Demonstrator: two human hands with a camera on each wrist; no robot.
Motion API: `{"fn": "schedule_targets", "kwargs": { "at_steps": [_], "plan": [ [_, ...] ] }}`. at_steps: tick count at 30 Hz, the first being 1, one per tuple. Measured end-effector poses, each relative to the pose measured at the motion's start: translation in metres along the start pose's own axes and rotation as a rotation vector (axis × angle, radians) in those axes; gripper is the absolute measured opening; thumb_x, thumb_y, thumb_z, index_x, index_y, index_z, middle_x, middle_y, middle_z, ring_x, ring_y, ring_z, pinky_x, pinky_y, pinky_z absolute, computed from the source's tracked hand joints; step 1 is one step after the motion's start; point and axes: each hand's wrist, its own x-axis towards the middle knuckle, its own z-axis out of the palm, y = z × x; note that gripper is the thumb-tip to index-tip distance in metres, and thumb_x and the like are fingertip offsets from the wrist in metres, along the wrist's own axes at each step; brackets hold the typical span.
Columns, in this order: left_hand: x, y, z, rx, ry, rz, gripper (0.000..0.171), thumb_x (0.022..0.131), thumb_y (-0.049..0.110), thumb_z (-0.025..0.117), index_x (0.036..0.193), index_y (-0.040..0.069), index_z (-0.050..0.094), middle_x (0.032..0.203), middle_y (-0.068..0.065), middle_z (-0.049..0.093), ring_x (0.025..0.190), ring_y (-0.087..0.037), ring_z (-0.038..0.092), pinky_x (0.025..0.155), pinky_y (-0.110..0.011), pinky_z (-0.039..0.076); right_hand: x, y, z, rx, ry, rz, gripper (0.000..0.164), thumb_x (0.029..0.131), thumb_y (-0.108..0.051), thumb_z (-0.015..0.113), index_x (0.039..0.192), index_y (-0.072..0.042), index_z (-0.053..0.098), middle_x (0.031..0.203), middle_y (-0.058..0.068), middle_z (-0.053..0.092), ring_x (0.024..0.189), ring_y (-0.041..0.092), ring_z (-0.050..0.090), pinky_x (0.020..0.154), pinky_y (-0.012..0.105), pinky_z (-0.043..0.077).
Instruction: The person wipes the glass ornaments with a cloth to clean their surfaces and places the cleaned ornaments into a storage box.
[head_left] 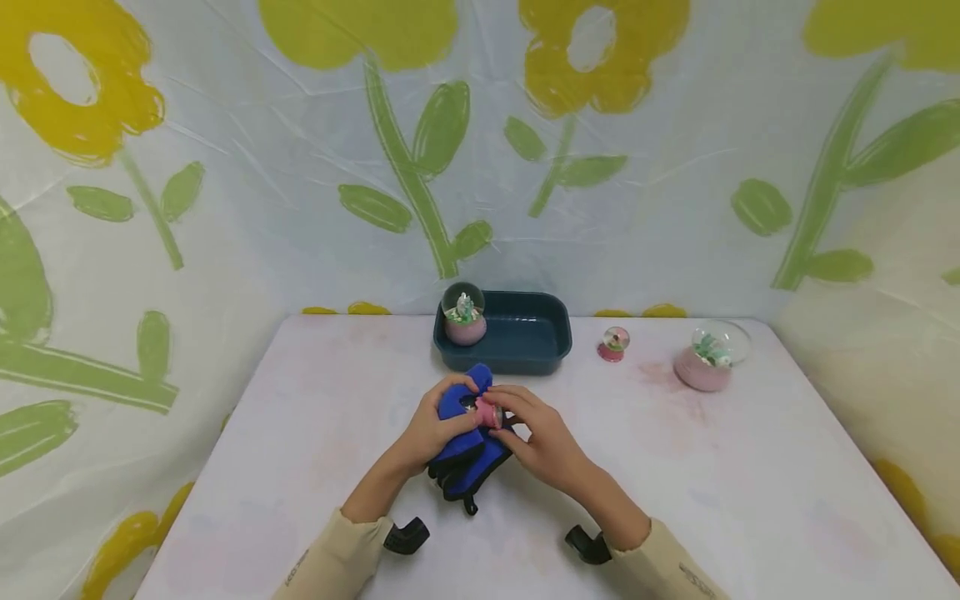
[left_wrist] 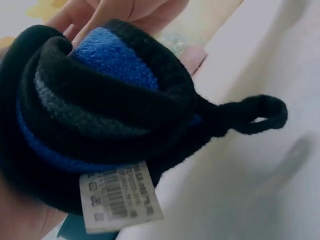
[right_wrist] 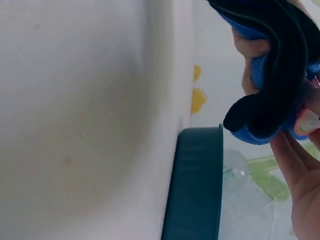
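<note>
My left hand (head_left: 438,425) grips a bunched blue cloth (head_left: 480,467) with black edging. In the left wrist view the cloth (left_wrist: 120,60) shows its thick folds, a black hanging loop (left_wrist: 260,115) and a white printed label (left_wrist: 120,200). A small snow globe with a pink base (head_left: 490,413) sits against the cloth, its dome largely covered by the folds. My right hand (head_left: 543,433) pinches this globe by the base between thumb and fingers. Both hands are raised over the white table, in front of the tray.
A dark teal tray (head_left: 525,365) stands at the back, with a larger snow globe (head_left: 465,332) upright at its left end. Right of it stands a small pink-based snow globe (head_left: 611,352). Farther right, a large snow globe (head_left: 701,372) leans on the white table (head_left: 300,467).
</note>
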Motion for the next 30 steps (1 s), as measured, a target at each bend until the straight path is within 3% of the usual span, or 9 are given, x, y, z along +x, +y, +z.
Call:
{"fn": "schedule_targets", "kwargs": {
  "at_steps": [3, 6, 9, 13, 16, 22, 27, 30],
  "plan": [
    [0.002, 0.000, -0.001, 0.027, 0.002, 0.016, 0.034, 0.089, 0.023, 0.068, 0.119, 0.019, 0.053, 0.136, -0.011, 0.043, 0.114, -0.036, 0.048, 0.083, -0.045, 0.050, 0.003, -0.001, 0.000, -0.027, 0.008, 0.048, 0.048, 0.087, -0.009, 0.072, 0.132, -0.006, 0.055, 0.122, 0.004, 0.060, 0.105, 0.016, 0.060, 0.077, 0.032, 0.055],
    [0.001, 0.001, -0.001, 0.038, 0.003, 0.023, 0.035, 0.088, 0.023, 0.069, 0.119, 0.020, 0.053, 0.136, -0.010, 0.043, 0.113, -0.036, 0.048, 0.082, -0.045, 0.051, 0.002, -0.003, 0.000, -0.067, 0.017, 0.098, 0.049, 0.089, -0.018, 0.072, 0.133, -0.008, 0.054, 0.119, 0.000, 0.060, 0.101, 0.012, 0.061, 0.077, 0.030, 0.055],
    [-0.001, 0.000, -0.003, 0.023, 0.004, 0.019, 0.035, 0.087, 0.021, 0.069, 0.118, 0.020, 0.054, 0.132, -0.012, 0.046, 0.111, -0.035, 0.050, 0.082, -0.044, 0.051, 0.003, -0.004, 0.001, -0.107, -0.001, 0.051, 0.058, 0.087, -0.019, 0.075, 0.137, -0.007, 0.050, 0.127, 0.004, 0.055, 0.103, 0.014, 0.060, 0.078, 0.028, 0.054],
    [-0.002, -0.001, -0.003, -0.005, -0.020, 0.022, 0.035, 0.088, 0.021, 0.068, 0.119, 0.018, 0.053, 0.132, -0.013, 0.046, 0.111, -0.034, 0.050, 0.082, -0.043, 0.051, 0.001, -0.003, 0.002, -0.135, -0.005, -0.064, 0.062, 0.081, -0.005, 0.078, 0.136, -0.006, 0.050, 0.132, 0.008, 0.051, 0.104, 0.016, 0.059, 0.077, 0.027, 0.054],
    [-0.002, 0.000, -0.002, 0.007, -0.036, 0.034, 0.036, 0.088, 0.024, 0.068, 0.120, 0.018, 0.052, 0.135, -0.011, 0.044, 0.112, -0.035, 0.049, 0.083, -0.043, 0.051, -0.001, -0.003, 0.001, -0.136, 0.010, -0.057, 0.057, 0.081, 0.000, 0.077, 0.132, -0.006, 0.053, 0.125, 0.006, 0.055, 0.103, 0.015, 0.060, 0.077, 0.028, 0.054],
    [-0.005, -0.005, -0.001, 0.017, -0.024, 0.052, 0.033, 0.091, 0.020, 0.065, 0.121, 0.016, 0.051, 0.129, -0.014, 0.046, 0.109, -0.035, 0.051, 0.082, -0.043, 0.052, -0.005, -0.003, 0.004, -0.144, -0.031, 0.059, 0.057, 0.089, -0.020, 0.072, 0.138, -0.005, 0.047, 0.122, 0.004, 0.057, 0.106, 0.011, 0.059, 0.081, 0.028, 0.053],
    [-0.010, -0.003, -0.003, 0.034, 0.006, 0.048, 0.034, 0.091, 0.019, 0.066, 0.121, 0.015, 0.051, 0.128, -0.015, 0.048, 0.110, -0.034, 0.051, 0.083, -0.044, 0.051, -0.005, -0.001, 0.010, -0.133, -0.031, -0.047, 0.064, 0.082, -0.005, 0.077, 0.138, -0.005, 0.047, 0.133, 0.009, 0.050, 0.112, 0.019, 0.058, 0.083, 0.032, 0.053],
    [-0.013, 0.001, -0.006, 0.071, 0.008, 0.014, 0.034, 0.091, 0.023, 0.066, 0.122, 0.018, 0.051, 0.133, -0.012, 0.045, 0.112, -0.034, 0.050, 0.084, -0.044, 0.051, -0.004, -0.003, 0.012, -0.115, -0.027, -0.052, 0.057, 0.083, -0.001, 0.075, 0.134, -0.006, 0.050, 0.130, 0.008, 0.051, 0.111, 0.019, 0.058, 0.082, 0.031, 0.054]
  ]
}}
